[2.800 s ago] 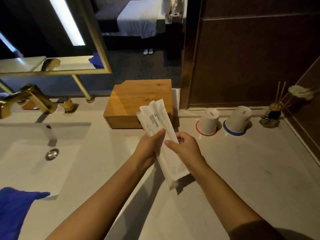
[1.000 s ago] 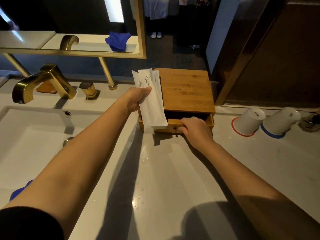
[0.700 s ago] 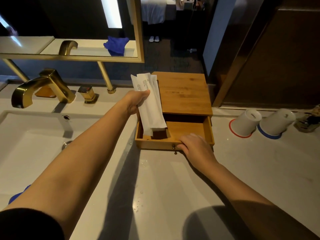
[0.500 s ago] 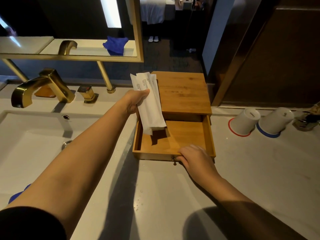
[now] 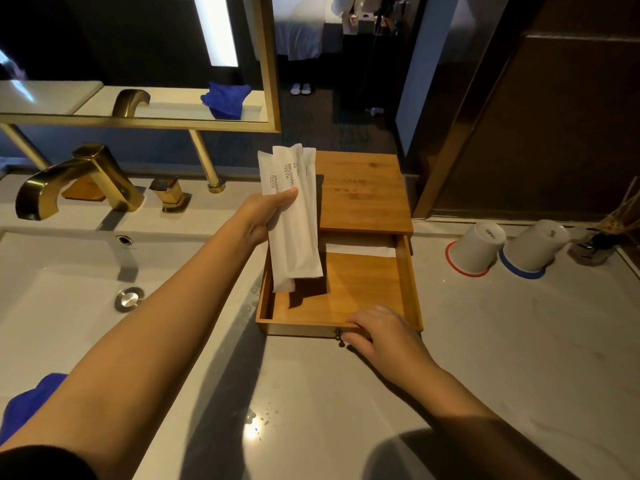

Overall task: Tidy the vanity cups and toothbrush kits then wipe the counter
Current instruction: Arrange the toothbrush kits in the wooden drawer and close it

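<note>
counter [image 5: 311,410]: pale stone, few water drops
left hand [image 5: 266,216]: gripping toothbrush kits [image 5: 294,220]
right hand [image 5: 384,332]: fingers curled over the open drawer [image 5: 346,292] front
cups [image 5: 478,247]: upside down by wall

The front white toothbrush kit packet [image 5: 300,233], held in the left hand [image 5: 263,216], carries "BRUSHING TEETH" in dark capitals running lengthwise down the wrapper; the packet behind it [image 5: 267,174] shows the same wording, partly covered by the thumb (only "TEETH" and part of the line above it are clear); the wooden box lid [image 5: 363,192] bears two faint lines of marking, too dim to read; the upturned base of the red-ringed cup [image 5: 476,247] has a small printed mark, too small to make out.
</note>
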{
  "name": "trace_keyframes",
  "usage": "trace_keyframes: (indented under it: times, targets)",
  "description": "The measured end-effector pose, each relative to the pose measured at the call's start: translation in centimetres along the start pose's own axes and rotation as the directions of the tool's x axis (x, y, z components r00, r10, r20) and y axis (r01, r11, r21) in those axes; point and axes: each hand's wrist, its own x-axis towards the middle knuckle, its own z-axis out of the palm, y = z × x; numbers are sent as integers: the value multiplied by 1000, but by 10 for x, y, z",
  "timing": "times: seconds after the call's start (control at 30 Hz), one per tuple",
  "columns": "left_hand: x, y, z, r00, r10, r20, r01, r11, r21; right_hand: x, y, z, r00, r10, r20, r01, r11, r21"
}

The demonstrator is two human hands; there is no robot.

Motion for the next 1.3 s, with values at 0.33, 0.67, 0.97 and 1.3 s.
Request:
trace_keyframes:
  times: [0.33,0.67,0.97,1.3]
  targets:
    - [-71,-31,9,942,-4,334,173,862,-477,66,-52,-59,970,228,-81,-95,667,739]
    - [-97,-44,-11,996,-53,66,80,841,-536,87,-36,-65,973,199,-115,-81,764,640]
    - [-108,-51,-48,997,-66,-42,24,768,-640,89,2,-81,986,141,89,-150,982,116]
    - [-115,-56,-37,991,-110,-76,34,753,-657,121,6,-25,987,151,-60,-155,985,-72]
